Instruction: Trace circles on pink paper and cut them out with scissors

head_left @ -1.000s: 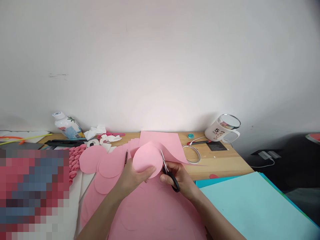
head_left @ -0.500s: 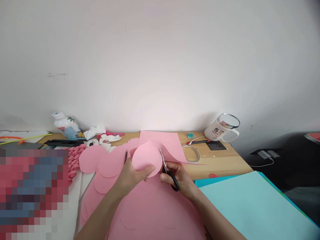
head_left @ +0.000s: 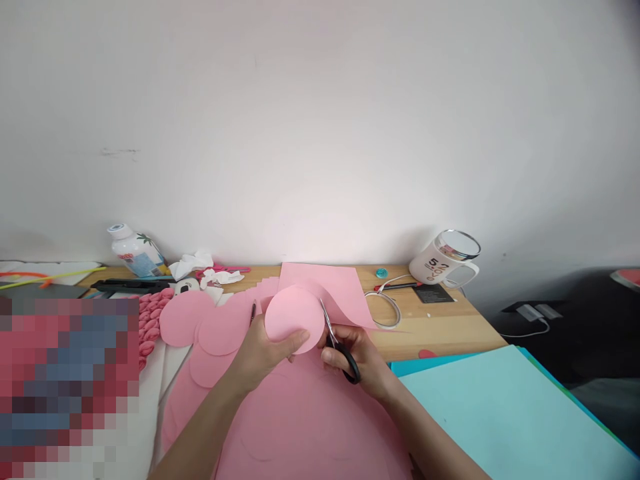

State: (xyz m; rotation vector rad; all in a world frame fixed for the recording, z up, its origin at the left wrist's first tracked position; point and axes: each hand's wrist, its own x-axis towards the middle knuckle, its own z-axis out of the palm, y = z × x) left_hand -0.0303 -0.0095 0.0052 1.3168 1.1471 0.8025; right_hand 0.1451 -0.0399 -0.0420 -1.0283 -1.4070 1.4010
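Observation:
My left hand [head_left: 265,357] pinches a round pink paper disc [head_left: 294,317], thumb on its lower edge, holding it up over a large pink sheet [head_left: 310,420]. My right hand [head_left: 357,357] grips black-handled scissors [head_left: 337,343], whose blades run along the disc's right edge where it joins a pink sheet [head_left: 340,290] curling away behind. Several cut pink circles [head_left: 200,323] lie overlapped on the wooden desk [head_left: 440,327] to the left of my left hand, with a dark pen [head_left: 253,312] beside them.
A white mug [head_left: 443,260], a white cord loop [head_left: 385,307] and a small teal roll [head_left: 381,273] sit at the back right. Light blue sheets [head_left: 505,413] cover the front right. At the back left are a plastic bottle [head_left: 133,250], crumpled tissue [head_left: 193,263] and pink petal pieces [head_left: 150,320].
The scissors have crept slightly along the disc's right edge; both hands keep nearly the same place.

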